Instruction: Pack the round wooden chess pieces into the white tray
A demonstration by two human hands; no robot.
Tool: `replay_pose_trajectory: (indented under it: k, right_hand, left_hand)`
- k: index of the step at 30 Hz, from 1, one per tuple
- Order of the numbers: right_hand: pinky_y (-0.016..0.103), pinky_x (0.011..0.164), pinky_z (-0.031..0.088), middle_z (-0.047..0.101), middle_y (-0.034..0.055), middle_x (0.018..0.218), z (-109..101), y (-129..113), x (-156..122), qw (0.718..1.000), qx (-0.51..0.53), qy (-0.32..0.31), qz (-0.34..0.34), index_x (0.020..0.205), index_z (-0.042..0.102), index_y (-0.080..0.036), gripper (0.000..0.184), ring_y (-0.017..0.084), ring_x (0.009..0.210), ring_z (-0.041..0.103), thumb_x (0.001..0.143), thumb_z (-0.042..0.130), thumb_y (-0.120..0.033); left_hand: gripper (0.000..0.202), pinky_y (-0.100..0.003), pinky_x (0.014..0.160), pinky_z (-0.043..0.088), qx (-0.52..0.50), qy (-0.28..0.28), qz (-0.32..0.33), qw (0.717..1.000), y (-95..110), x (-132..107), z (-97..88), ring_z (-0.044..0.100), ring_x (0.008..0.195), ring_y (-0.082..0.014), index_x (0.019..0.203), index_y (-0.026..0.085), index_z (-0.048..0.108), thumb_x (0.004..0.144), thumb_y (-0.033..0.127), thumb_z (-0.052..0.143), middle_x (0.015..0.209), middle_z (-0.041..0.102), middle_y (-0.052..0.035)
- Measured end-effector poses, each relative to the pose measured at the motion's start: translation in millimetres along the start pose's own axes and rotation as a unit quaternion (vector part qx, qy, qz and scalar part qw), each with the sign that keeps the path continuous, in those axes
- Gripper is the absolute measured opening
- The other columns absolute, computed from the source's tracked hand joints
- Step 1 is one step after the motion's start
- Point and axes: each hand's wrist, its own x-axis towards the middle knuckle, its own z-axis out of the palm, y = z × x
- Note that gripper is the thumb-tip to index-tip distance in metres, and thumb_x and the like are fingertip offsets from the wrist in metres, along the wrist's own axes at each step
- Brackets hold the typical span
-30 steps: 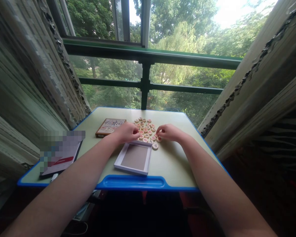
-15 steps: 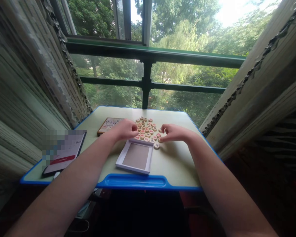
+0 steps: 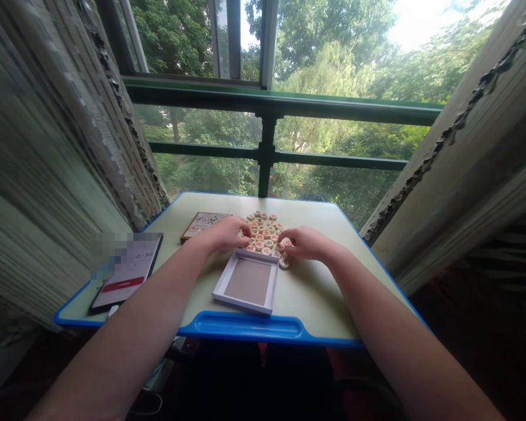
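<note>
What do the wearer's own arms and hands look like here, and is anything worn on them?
The left arm and right arm are bare as far as they show, without sleeves, watch or bracelet. The left hand and right hand are ungloved; rings can't be judged.

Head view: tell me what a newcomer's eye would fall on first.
Likely the round marked pieces, clustered on the table between the left hand and the right hand. Next, the shallow open box, lying just nearer the person than the pieces. Then the bright greenery, beyond the green railing past the table's far edge.
</note>
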Motion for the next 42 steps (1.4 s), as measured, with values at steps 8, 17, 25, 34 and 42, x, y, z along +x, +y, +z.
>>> replay_pose_trajectory:
  k: [8, 17, 25, 34, 42]
  right_hand:
    - [0.023, 0.053, 0.031, 0.067, 0.0017, 0.079, 3, -3, 2, 0.999, -0.027, -0.007, 0.032, 0.098, 0.069, -0.027, 0.030, 0.013, 0.061, 0.052, 0.075, 0.054, -0.040]
    - [0.024, 0.054, 0.032, 0.067, 0.0038, 0.077, -1, -8, -1, 0.999, -0.040, 0.018, 0.026, 0.106, 0.067, -0.024, 0.036, 0.015, 0.063, 0.053, 0.076, 0.054, -0.038]
    - [0.022, 0.056, 0.031, 0.064, -0.0002, 0.066, 7, -23, 1, 0.998, 0.021, 0.002, -0.055, 0.097, 0.070, -0.027, 0.024, 0.011, 0.056, 0.049, 0.079, 0.055, -0.028]
    - [0.023, 0.053, 0.025, 0.060, 0.0006, 0.065, 4, -23, -1, 0.999, 0.014, 0.036, -0.038, 0.093, 0.069, -0.022, 0.026, 0.010, 0.055, 0.044, 0.078, 0.056, -0.038]
    - [0.022, 0.051, 0.026, 0.055, -0.0017, 0.058, 1, -34, -6, 0.995, 0.045, -0.010, -0.086, 0.083, 0.071, -0.022, 0.018, 0.009, 0.053, 0.041, 0.071, 0.061, -0.031]
  left_hand:
    - [0.027, -0.024, 0.075, 0.045, -0.031, -0.050, 0.004, 0.998, 11, -3, -4.2, 0.059, 0.083, -0.0175, 0.077, 0.019, 0.072, 0.070, 0.035, 0.051, 0.094, 0.066, -0.0027]
    - [0.025, -0.024, 0.071, 0.045, -0.028, -0.063, -0.009, 0.998, 9, -4, -5.7, 0.060, 0.076, -0.0170, 0.074, 0.017, 0.071, 0.067, 0.030, 0.050, 0.084, 0.068, -0.0023]
    - [0.032, -0.021, 0.074, 0.046, 0.001, 0.029, -0.030, 0.999, -2, 3, -1.2, 0.061, 0.081, -0.0153, 0.076, 0.018, 0.071, 0.064, 0.010, 0.043, 0.087, 0.070, -0.0022]
    - [0.024, -0.022, 0.055, 0.041, 0.024, -0.005, -0.055, 0.998, 2, -2, -7.1, 0.057, 0.065, -0.0152, 0.069, 0.018, 0.070, 0.061, 0.018, 0.047, 0.070, 0.067, -0.0012]
    - [0.021, -0.024, 0.045, 0.032, -0.015, -0.112, -0.065, 0.992, 0, -5, -11.7, 0.051, 0.053, -0.0137, 0.061, 0.017, 0.068, 0.057, 0.023, 0.048, 0.053, 0.057, 0.0005]
